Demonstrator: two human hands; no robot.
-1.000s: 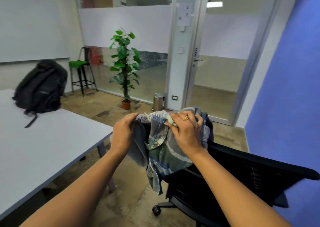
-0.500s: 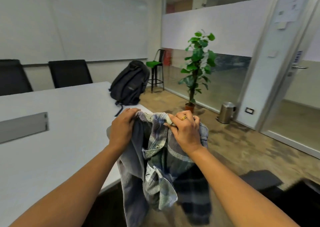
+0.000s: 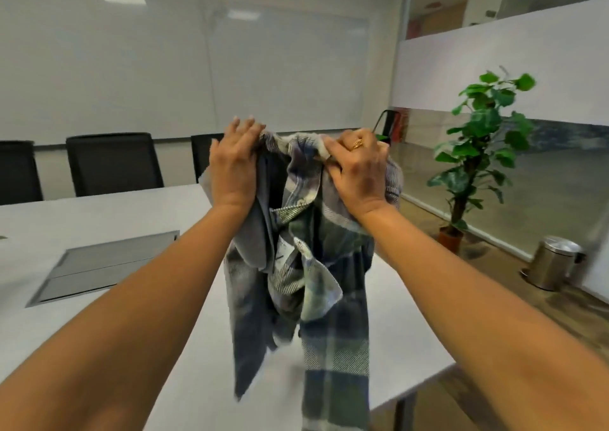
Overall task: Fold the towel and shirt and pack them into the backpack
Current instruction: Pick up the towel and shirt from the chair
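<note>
2 cloths hang together in the air above the white surface (image 3: 99, 213), long axis straight down, loose ends pointing at it. The left hand (image 3: 235, 163) has its grip curled over the bunched top of the grey towel (image 3: 248, 236). The right hand (image 3: 357, 170) has its grip pinching the plaid shirt (image 3: 333, 348) at its top.

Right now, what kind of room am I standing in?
Most likely an office meeting room. There is a long white table with a recessed cable hatch, black chairs lined up along its far side, and a large whiteboard on the wall behind them.
</note>
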